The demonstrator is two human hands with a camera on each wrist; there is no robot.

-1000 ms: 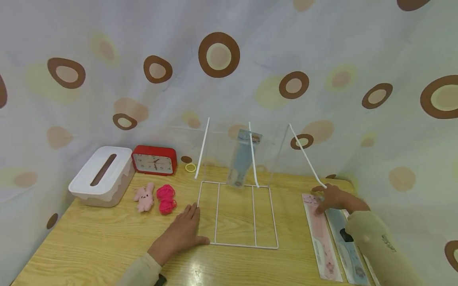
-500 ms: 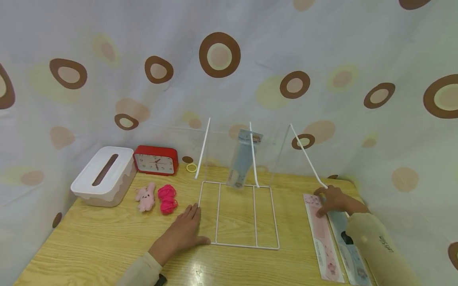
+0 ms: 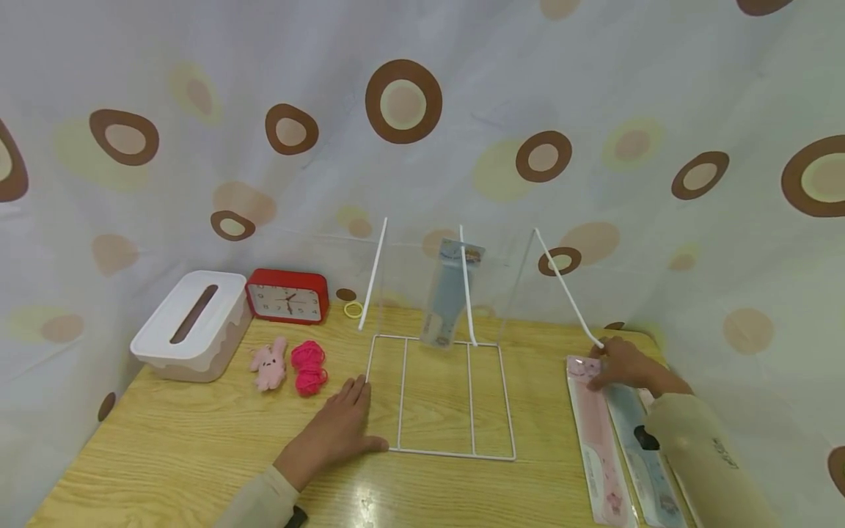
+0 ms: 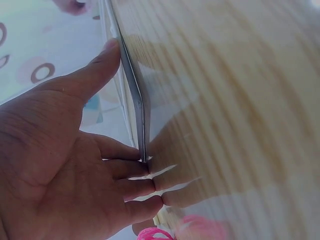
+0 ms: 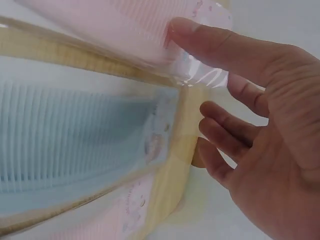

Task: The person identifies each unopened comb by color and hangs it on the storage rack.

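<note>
My right hand (image 3: 623,364) pinches the top end of a pink comb in a clear package (image 5: 135,30), thumb on its face and a finger behind. Beside it lie a packaged blue comb (image 5: 75,135) and another packaged pink comb (image 5: 97,222), partly hidden by the arm in the head view. My left hand (image 3: 337,425) rests at the front left of a white wire rack (image 3: 455,453), thumb against the front bar and straight fingers at the side bar. A packaged blue comb (image 3: 449,293) hangs on the rack's middle prong.
Left of the rack are a pink yarn bundle (image 3: 308,367), a pink plush toy (image 3: 268,365), a red alarm clock (image 3: 287,296) and a white tissue box (image 3: 191,323). A yellow ring (image 3: 353,310) lies near the curtain (image 3: 462,110) behind the wooden table (image 3: 198,455).
My right hand has closed on the top end of the packaged pink comb and shifted it slightly to the right. My left hand stays at the rack.
</note>
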